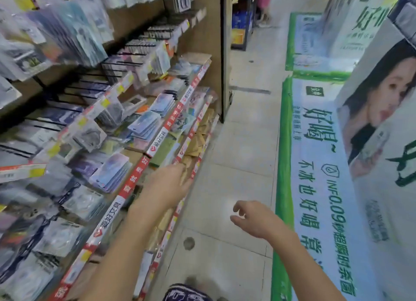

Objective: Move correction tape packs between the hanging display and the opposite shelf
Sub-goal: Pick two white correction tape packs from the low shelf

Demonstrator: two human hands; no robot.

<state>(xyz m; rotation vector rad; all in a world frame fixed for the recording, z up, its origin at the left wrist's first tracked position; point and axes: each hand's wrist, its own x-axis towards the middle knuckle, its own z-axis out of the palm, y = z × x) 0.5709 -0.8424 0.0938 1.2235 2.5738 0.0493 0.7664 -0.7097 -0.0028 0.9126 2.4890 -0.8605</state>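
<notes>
Blister packs hang in rows on the hanging display (74,111) at the left; blur keeps me from telling which are correction tape packs. Stacks of flat packs (112,175) lie on the sloping shelf (144,163) with a red and white price strip. My left hand (168,183) reaches out over that shelf's front edge, fingers extended, holding nothing I can see. My right hand (252,219) hovers above the floor, fingers loosely curled and empty.
The tiled aisle floor (243,143) runs ahead. A green and white floor advertisement (315,188) and a poster-covered stand (382,111) line the right side. A wooden shelf end panel (225,52) stands ahead. Lower shelves hold brown packets (198,138). A distant person (264,5) stands up the aisle.
</notes>
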